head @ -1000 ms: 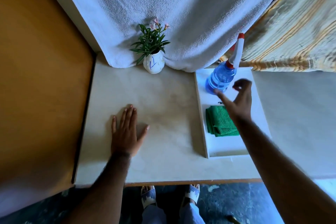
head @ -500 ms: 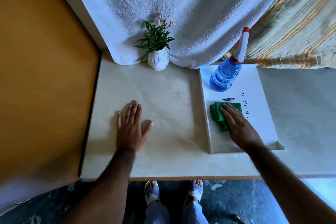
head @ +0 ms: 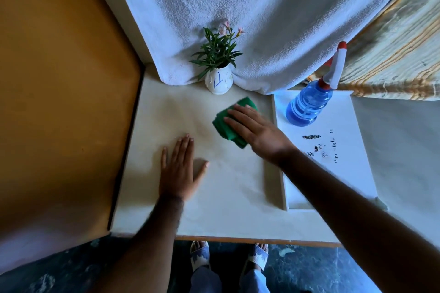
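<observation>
A folded green cloth [head: 226, 123] lies on the pale beige table top [head: 223, 188], just in front of the flower vase. My right hand [head: 257, 131] lies flat on the cloth with straight fingers, pressing it onto the table. My left hand [head: 178, 171] rests flat on the table to the left, fingers together and thumb spread. A blue spray bottle [head: 309, 107] with a white and red trigger head stands at the far end of a white tray [head: 352, 173] on the right.
A small white vase with a green plant [head: 219, 71] stands at the table's back edge against a hanging white towel [head: 262, 19]. Dark specks [head: 319, 145] dot the tray. An orange wall [head: 59, 90] bounds the left. My sandalled feet [head: 228, 257] show below the front edge.
My right hand reached past the bottle, came down on the green cloth in the tray, then carried it left onto the table near the vase. My left hand stayed flat.
</observation>
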A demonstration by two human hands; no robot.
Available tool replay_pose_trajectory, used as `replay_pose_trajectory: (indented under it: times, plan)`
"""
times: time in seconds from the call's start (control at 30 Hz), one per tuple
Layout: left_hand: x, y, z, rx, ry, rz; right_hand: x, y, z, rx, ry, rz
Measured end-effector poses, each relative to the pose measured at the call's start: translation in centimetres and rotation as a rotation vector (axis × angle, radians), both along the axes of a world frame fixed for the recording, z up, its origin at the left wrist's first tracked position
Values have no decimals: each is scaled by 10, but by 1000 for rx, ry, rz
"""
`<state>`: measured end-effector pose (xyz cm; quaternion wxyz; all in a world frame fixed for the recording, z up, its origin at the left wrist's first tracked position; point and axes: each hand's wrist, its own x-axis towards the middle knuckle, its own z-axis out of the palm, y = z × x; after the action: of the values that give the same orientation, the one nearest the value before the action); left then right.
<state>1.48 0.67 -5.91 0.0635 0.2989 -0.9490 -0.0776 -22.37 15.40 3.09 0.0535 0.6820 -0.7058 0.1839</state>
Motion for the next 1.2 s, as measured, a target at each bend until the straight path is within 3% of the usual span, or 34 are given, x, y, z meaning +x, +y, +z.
replay_pose_trajectory:
  times: [0.17, 0.43, 0.6, 0.77, 1.03, 1.1, 1.2]
  plan:
    - [1, 2, -4, -65, 56, 4, -20, -70, 9, 9, 163, 142]
    - [3, 0, -7, -91, 37, 1, -46, -116, 13, 90, 252, 296]
    - [2, 0, -9, -102, 30, -2, -61, -126, 15, 225, 176, 319]
    - [2, 0, -10, -109, 34, -1, -60, -129, 1, 232, 45, 288]
    - [1, -1, -13, -116, 31, -9, -39, -124, -31, 249, -294, 117]
    - [1, -1, -12, -110, 24, -3, -35, -122, -33, 218, -291, 112]
    - [1, -1, -10, -96, 18, -1, -35, -120, -30, 122, -136, 220]
